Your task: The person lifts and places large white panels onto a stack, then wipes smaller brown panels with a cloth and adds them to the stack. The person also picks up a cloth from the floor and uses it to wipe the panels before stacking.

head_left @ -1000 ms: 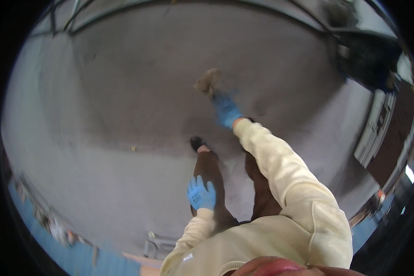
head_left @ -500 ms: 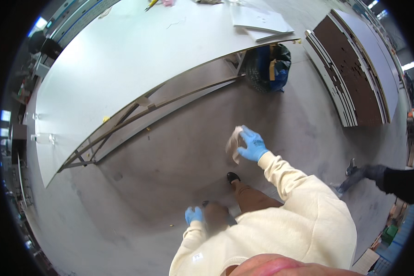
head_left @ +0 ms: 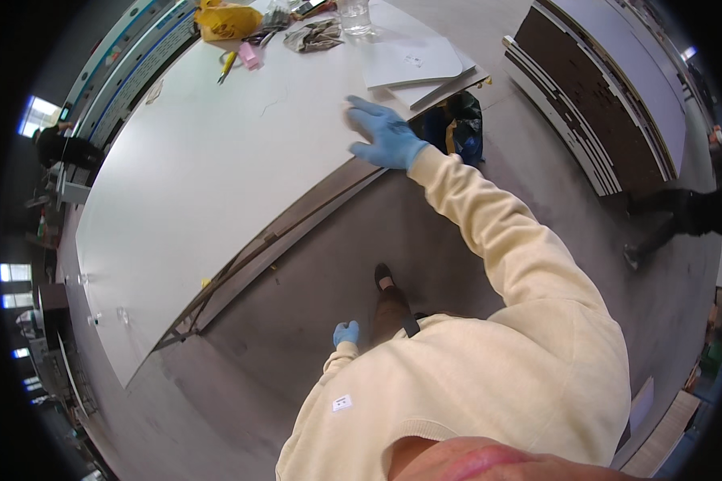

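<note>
My right hand (head_left: 385, 135), in a blue glove, reaches out over the near edge of the white table (head_left: 192, 176). Its fingers are stretched and spread, with the thumb apart. A small pale-brown patch shows at the fingertips; I cannot make out what it is. Close beyond the hand lie stacked white panels (head_left: 413, 68). My left hand (head_left: 346, 333), also gloved in blue, hangs low beside my body, away from the table. Its fingers look curled in, and nothing shows in them.
At the table's far side are a yellow bag (head_left: 226, 20), a yellow-handled tool (head_left: 227, 67), a pink block (head_left: 249, 56), a crumpled grey cloth (head_left: 313, 36) and a clear container (head_left: 354, 18). A bin with a dark liner (head_left: 467, 128) stands under the edge. Stacked boards (head_left: 594, 96) and a walking person (head_left: 682, 216) are to the right.
My right hand has moved forward from above the floor to over the table. The pale cloth it held no longer shows. The table is nearer, and my left hand still hangs low.
</note>
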